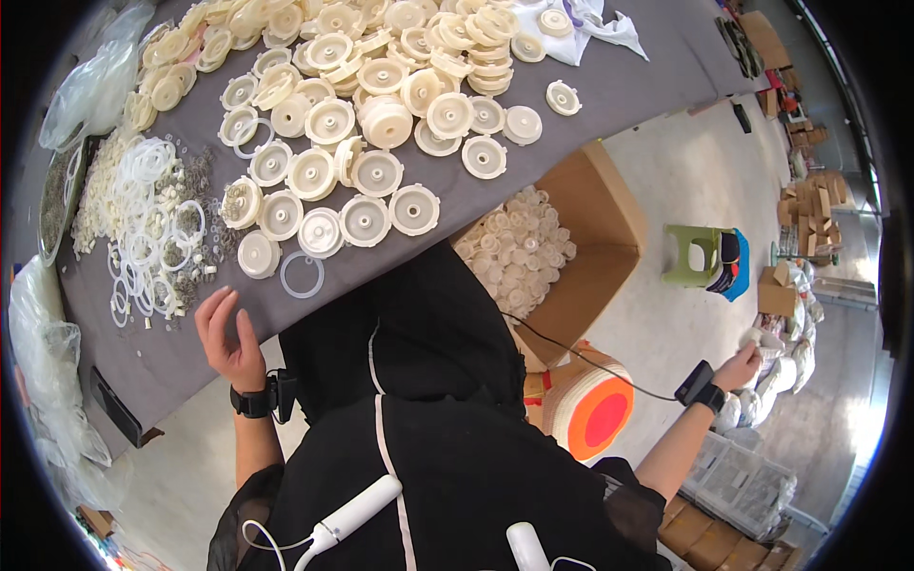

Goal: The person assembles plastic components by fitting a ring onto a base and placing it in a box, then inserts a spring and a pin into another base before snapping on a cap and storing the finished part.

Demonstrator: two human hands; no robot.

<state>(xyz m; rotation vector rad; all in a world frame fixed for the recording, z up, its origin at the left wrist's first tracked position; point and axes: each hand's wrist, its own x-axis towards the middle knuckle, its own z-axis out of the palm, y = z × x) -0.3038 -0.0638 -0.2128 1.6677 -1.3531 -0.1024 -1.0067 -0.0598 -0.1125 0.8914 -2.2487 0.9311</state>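
Observation:
My left hand [228, 344] is at the table's front edge, thumb and fingers apart with nothing in them. A loose translucent ring [320, 285] lies to its right, near a round cream plastic cap [258, 254]. Farther in are many more such caps, some loose and some stacked, such as a cap with a central hub [365, 221]. Beyond the left hand lies a pile of clear rings [143, 249] with small white pieces and metal springs. Out to the far right, my right hand [737, 369] is closed, with a small whitish piece [764, 341] at its fingertips; its exact kind is unclear.
An open cardboard box [598, 257] of whitish round parts stands beside the table. Near it are a round stool with an orange top [602, 421] and a green stool [687, 255]. Plastic bags [43, 347] line the table's left side, beside a dark phone-like object [116, 407].

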